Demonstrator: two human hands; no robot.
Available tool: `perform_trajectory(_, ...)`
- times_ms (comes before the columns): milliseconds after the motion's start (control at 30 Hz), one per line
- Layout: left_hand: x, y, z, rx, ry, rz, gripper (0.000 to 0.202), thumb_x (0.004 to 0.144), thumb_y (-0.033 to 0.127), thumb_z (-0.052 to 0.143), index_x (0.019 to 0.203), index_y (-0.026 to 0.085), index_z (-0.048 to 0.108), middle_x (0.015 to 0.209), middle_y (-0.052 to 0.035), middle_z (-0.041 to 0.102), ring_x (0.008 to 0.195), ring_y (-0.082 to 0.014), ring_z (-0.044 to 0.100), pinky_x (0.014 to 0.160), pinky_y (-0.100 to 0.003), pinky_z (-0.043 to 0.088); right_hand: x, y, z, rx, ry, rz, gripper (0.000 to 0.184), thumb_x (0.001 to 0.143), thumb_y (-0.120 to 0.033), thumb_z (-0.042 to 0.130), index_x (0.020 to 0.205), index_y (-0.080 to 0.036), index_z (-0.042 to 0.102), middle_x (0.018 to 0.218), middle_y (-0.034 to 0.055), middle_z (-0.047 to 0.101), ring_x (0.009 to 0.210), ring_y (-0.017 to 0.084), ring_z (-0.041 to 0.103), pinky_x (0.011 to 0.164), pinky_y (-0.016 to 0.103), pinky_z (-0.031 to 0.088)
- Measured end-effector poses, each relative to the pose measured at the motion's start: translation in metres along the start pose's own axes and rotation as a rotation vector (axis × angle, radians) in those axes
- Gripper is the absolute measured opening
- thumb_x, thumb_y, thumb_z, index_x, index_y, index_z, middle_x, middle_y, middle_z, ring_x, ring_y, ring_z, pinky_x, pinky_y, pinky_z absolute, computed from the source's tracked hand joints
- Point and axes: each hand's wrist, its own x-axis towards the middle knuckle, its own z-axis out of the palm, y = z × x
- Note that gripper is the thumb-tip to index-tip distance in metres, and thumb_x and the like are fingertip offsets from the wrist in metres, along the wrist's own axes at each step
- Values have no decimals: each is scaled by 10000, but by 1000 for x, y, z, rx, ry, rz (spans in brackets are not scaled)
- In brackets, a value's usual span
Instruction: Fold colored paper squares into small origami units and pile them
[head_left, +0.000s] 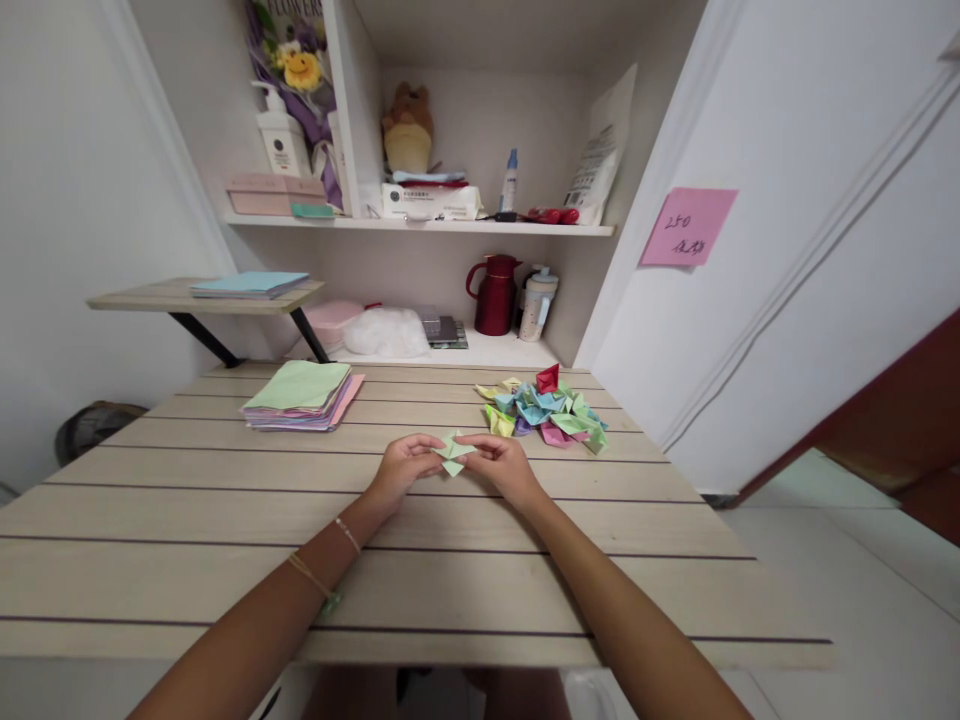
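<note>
Between my two hands is a small piece of folded pale green paper (453, 452), held just above the middle of the table. My left hand (405, 470) pinches its left side between thumb and fingers. On the other side, my right hand (504, 466) grips the right edge the same way. A pointed flap of the paper hangs down between the hands. Right of my right hand lies a pile of folded paper boats (541, 408) in red, blue, green, yellow and pink. To the left sits a stack of coloured paper sheets (298, 392), a green one on top.
The slatted wooden table (450, 590) meets a white shelf unit (420, 226) at the back. A small raised stand (142, 296) bears blue paper (250, 284). Behind stand a dark red jug (495, 296), a pale tumbler (537, 308) and a plastic bag (385, 332).
</note>
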Motion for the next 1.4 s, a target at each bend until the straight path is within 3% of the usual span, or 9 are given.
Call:
perform_trajectory(200, -1, 3, 3, 152, 50, 102, 247, 563, 303, 724, 677, 108, 625, 663, -39, 657, 590, -140, 605, 609, -271, 517, 0, -5, 1, -53, 116, -41, 252, 629, -400, 674, 680, -155, 643, 622, 28, 643, 565, 141, 570, 562, 268, 481)
perform_trajectory(333, -2, 3, 5, 182, 10, 139, 315, 591, 315, 706, 811, 116, 602, 614, -10, 618, 522, -119, 582, 521, -240, 492, -1, -3, 2, -32, 134, -33, 325, 643, -376, 665, 875, -165, 580, 619, -4, 612, 559, 126, 563, 541, 238, 464)
perform_trajectory(433, -2, 3, 5, 196, -75, 125, 426, 616, 304, 690, 979, 127, 553, 572, 28, 569, 495, -100, 562, 477, -205, 460, -2, -1, 3, -13, 80, -18, 339, 650, -355, 663, 909, -165, 557, 638, -5, 609, 582, 129, 576, 556, 237, 465)
perform_trajectory(600, -1, 1, 4, 258, -84, 73, 306, 641, 349, 657, 823, 123, 559, 521, 41, 525, 411, -59, 474, 385, -157, 363, -5, -4, 6, -78, -7, -26, 278, 679, -359, 637, 867, -158, 604, 684, 18, 619, 624, 134, 584, 572, 239, 466)
perform_trajectory(700, 0, 0, 4, 200, -43, 70, 306, 632, 365, 658, 788, 141, 518, 543, 34, 556, 426, -72, 500, 427, -179, 400, -5, -2, 8, -21, -11, 21, 420, 626, -346, 684, 988, -169, 564, 692, 4, 620, 612, 126, 587, 552, 230, 468)
perform_trajectory(833, 1, 0, 3, 111, 4, 68, 330, 608, 356, 676, 794, 154, 494, 614, 19, 602, 493, -86, 543, 512, -212, 449, -5, 5, 10, 5, -60, 103, 346, 595, -351, 705, 850, -154, 578, 651, 1, 609, 526, 107, 549, 464, 204, 429)
perform_trajectory(1067, -1, 2, 4, 225, -17, 73, 298, 626, 347, 667, 802, 134, 556, 661, -29, 636, 611, -132, 609, 527, -206, 440, -1, 4, 4, -53, 157, 4, 270, 622, -393, 681, 650, -162, 542, 457, -64, 468, 385, 63, 420, 371, 173, 311)
perform_trajectory(1233, -1, 0, 4, 222, -24, 89, 265, 636, 338, 667, 758, 135, 549, 569, 3, 595, 517, -102, 566, 469, -190, 410, -1, -1, 4, -9, 160, 118, 325, 634, -439, 662, 773, -170, 547, 338, -103, 426, 267, 44, 293, 294, 160, 197)
perform_trajectory(1400, 1, -2, 4, 194, -24, 101, 278, 629, 328, 678, 752, 135, 521, 642, -17, 617, 582, -126, 608, 528, -213, 449, -3, -3, 8, 145, 63, 165, 340, 623, -423, 675, 808, -155, 579, 523, -13, 635, 295, 53, 426, 312, 164, 305)
